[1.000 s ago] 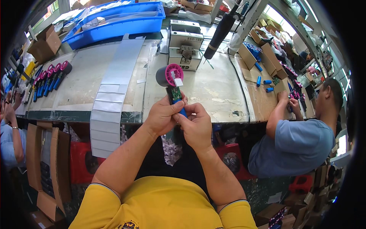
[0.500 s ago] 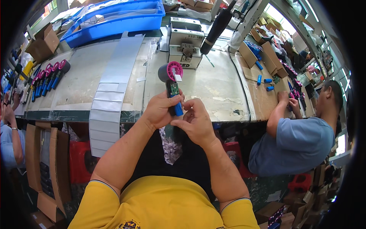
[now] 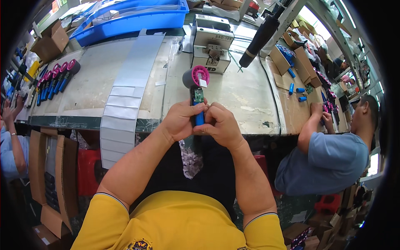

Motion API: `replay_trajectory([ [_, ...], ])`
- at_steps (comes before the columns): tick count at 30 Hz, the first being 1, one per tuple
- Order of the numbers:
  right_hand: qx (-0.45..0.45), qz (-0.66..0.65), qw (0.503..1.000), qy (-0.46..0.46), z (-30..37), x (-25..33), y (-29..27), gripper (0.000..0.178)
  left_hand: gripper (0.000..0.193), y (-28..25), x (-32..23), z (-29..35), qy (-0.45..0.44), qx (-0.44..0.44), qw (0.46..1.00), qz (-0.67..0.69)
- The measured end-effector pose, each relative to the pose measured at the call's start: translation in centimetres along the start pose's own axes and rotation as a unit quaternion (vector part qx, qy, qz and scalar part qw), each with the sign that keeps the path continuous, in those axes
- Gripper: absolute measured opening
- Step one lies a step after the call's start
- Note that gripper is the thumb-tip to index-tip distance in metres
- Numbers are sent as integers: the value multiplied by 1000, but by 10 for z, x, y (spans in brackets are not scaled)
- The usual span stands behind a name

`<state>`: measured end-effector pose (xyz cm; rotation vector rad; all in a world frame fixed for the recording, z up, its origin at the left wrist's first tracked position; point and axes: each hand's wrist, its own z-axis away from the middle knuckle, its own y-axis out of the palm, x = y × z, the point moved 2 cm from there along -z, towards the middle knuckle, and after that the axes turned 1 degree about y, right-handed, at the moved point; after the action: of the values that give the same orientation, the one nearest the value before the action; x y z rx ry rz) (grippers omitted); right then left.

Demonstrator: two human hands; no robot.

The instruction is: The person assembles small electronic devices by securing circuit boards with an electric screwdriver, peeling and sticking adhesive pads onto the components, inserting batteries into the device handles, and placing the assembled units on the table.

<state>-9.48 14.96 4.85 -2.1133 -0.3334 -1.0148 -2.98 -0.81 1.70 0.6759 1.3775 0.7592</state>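
A handheld fan point(image 3: 194, 78) with a dark round head and a pink ring is held upright over the bench's front edge. Its handle is uncovered, showing a green circuit board point(image 3: 198, 96) and a blue cylindrical battery point(image 3: 199, 119). A small white tab point(image 3: 203, 83) sticks out below the ring. My left hand point(image 3: 181, 119) is closed round the handle from the left, its thumb lying along the board. From the right, my right hand point(image 3: 222, 125) is closed against the battery, thumb at its lower end and fingers curled beside it; the fingertips are partly hidden.
A pale segmented strip point(image 3: 121, 104) hangs over the bench edge. Beyond the fan stands a boxy machine point(image 3: 212, 43), with a hanging dark tool point(image 3: 260, 41) beside it. Several similar fans point(image 3: 58, 79) lie left. A co-worker point(image 3: 325, 160) sits right, near blue batteries point(image 3: 302, 99).
My right fingers have closed in against the battery; before, thumb and fingers were further apart. The whole view has shifted a little, while my left hand keeps its hold on the fan.
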Motion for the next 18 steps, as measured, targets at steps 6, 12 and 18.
replay_trajectory([
  [6, 40, -168, 968, 184, 0, 2, -3, 43, 22, 2, -1, 2, -1, -9, 999, 35],
  [12, -12, -206, 957, 205, -1, 2, 6, 46, 26, -2, -1, 0, 0, 2, 999, 54],
  [18, -32, -172, 965, 197, 7, 4, 8, 44, 33, -2, 0, 1, 8, 14, 1000, 25],
])
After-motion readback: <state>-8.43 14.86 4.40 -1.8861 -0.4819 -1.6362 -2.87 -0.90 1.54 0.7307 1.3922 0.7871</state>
